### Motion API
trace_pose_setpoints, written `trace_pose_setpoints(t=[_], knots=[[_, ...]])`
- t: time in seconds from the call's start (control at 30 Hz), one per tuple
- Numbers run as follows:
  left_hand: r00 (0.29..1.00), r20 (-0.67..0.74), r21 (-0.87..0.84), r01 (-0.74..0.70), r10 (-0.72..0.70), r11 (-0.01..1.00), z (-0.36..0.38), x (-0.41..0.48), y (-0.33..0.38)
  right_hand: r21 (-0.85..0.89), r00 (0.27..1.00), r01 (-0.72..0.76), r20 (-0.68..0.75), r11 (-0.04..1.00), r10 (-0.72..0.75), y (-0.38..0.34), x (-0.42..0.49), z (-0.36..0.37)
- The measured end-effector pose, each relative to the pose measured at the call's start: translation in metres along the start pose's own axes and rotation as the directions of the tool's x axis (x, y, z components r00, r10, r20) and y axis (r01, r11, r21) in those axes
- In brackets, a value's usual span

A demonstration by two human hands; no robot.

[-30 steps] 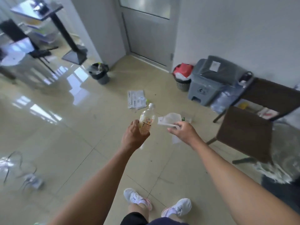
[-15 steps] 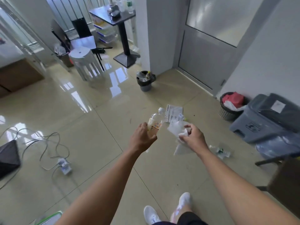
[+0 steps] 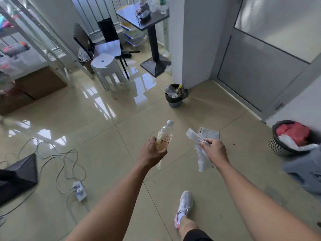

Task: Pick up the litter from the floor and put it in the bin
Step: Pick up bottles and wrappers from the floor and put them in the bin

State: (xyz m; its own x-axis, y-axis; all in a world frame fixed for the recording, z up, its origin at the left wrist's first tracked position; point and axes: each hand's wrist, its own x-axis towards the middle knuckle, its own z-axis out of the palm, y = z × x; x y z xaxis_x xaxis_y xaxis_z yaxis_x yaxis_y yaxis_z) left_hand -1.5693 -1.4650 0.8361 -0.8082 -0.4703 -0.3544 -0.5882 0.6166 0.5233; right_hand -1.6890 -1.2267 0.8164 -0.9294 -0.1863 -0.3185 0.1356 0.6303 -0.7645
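My left hand [image 3: 151,152] grips a clear plastic bottle [image 3: 164,134] with a white cap and an orange label, held upright over the floor. My right hand [image 3: 214,150] is shut on a crumpled white plastic wrapper [image 3: 199,153] that hangs down from the fingers. A printed paper packet [image 3: 209,134] lies flat on the tiles just beyond the right hand. A small grey bin [image 3: 174,100] with a black liner holds some rubbish and stands ahead by the white pillar.
A mesh basket [image 3: 278,146] with red and white contents sits at the right wall beside a grey container [image 3: 305,173]. Cables and a power strip [image 3: 79,190] trail across the floor at left. A white stool [image 3: 106,66], chair and pedestal table [image 3: 154,40] stand behind.
The view has swung left and forward: the small grey bin is now ahead and nearer, and the chair at right has left the frame. Both hands still hold their items.
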Motion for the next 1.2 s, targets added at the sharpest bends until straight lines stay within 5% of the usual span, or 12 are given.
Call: trace_pose_setpoints(t=[0.67, 0.97, 1.2], knots=[[0.984, 0.07, -0.087, 0.168, -0.162, 0.982, -0.065, 0.396, 0.031, -0.182, 0.979, -0.135, 0.125, 0.974, 0.159, -0.155, 0.385, 0.054], [0.942, 0.25, -0.051, 0.244, -0.225, 0.968, -0.078, 0.607, 0.055, -0.209, 0.943, -0.283, 0.119, 0.936, 0.311, -0.19, 0.57, 0.103], [0.909, 0.306, -0.127, 0.333, -0.282, 0.934, -0.021, 0.758, 0.054, -0.213, 0.856, -0.37, 0.301, 0.904, 0.421, -0.157, 0.739, 0.177]])
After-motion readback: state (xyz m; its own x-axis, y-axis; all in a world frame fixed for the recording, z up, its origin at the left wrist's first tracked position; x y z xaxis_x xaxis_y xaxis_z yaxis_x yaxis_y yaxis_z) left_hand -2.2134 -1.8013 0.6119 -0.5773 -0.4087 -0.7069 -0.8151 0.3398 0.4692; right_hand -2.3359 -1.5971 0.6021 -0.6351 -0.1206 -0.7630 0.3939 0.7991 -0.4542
